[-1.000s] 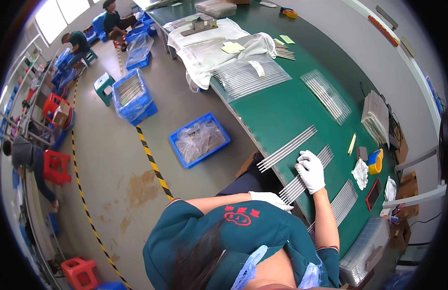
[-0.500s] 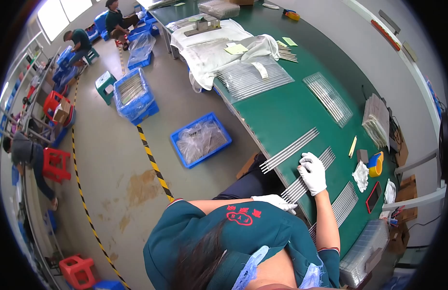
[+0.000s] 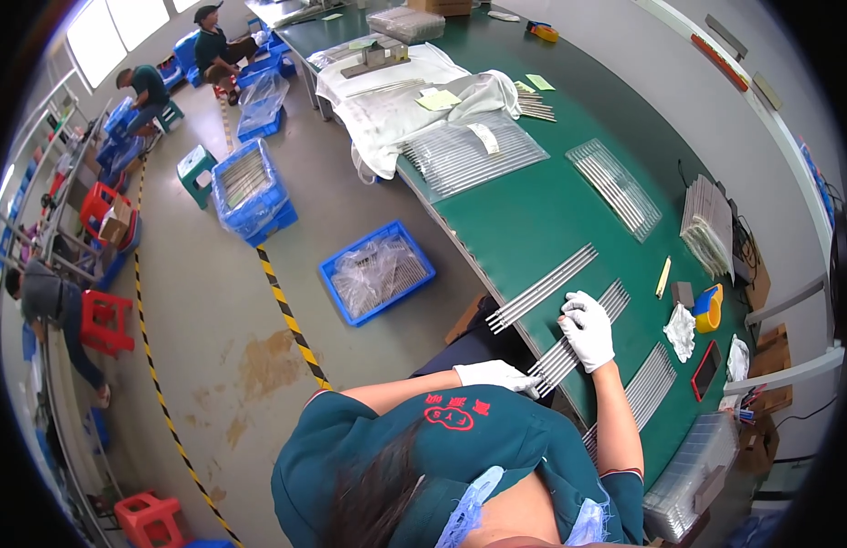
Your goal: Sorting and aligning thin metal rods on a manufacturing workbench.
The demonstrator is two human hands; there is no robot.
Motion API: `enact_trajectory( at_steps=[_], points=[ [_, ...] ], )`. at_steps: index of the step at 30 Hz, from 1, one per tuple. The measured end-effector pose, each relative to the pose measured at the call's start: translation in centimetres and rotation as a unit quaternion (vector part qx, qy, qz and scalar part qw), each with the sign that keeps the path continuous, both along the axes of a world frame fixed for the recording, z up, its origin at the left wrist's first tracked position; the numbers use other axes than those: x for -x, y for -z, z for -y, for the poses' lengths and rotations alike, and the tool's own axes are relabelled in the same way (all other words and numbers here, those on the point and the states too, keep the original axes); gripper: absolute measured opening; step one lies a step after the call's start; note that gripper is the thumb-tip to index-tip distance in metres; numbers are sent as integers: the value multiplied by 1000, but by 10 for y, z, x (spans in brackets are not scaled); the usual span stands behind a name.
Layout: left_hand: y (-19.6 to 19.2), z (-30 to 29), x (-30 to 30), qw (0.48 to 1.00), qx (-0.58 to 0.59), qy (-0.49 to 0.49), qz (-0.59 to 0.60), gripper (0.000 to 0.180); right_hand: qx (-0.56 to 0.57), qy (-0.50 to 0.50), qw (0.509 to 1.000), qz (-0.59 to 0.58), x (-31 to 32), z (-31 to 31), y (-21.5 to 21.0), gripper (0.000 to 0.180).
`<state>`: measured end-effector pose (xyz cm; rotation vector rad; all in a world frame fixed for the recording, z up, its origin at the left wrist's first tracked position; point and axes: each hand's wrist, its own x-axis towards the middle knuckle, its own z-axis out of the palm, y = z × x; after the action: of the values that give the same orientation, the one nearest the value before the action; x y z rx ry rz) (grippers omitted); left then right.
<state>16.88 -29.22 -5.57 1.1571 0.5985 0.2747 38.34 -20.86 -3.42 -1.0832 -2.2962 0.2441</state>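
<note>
A row of thin metal rods (image 3: 560,356) lies side by side, slanting across the green table's near edge. My right hand (image 3: 588,333), in a white glove, rests over the middle of these rods with its fingers curled in on them. At the rods' lower ends, which jut past the table edge, my left hand (image 3: 496,375), also gloved, closes on the tips; its fingers are partly hidden. A smaller group of rods (image 3: 544,288) lies just beyond, and another row of rods (image 3: 650,388) is right of my right forearm.
On the green table (image 3: 496,219) are a clear tray of rods (image 3: 615,187), a larger rod pack (image 3: 478,151), a white cloth (image 3: 681,331), a yellow-blue tape dispenser (image 3: 709,309) and a red-edged phone (image 3: 706,371). A blue crate (image 3: 330,274) stands on the floor at left. Other people sit or bend farther off.
My left hand has shifted slightly left at the rods' ends. My right hand stays curled over the rods. The whole view has moved a little.
</note>
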Motion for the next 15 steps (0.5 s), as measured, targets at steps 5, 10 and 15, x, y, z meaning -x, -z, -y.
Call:
enact_trajectory(
  at_steps=[5,10,15],
  points=[
    [-5,1,0,999,-11,-12,-46,57,-2,2,1000,0,1,0,0,13],
    [-11,2,-3,997,0,-22,-73,61,-2,3,1000,4,0,0,1,13],
    [-13,1,-2,998,0,-7,-61,59,-3,3,1000,5,1,0,-1,13]
  ],
)
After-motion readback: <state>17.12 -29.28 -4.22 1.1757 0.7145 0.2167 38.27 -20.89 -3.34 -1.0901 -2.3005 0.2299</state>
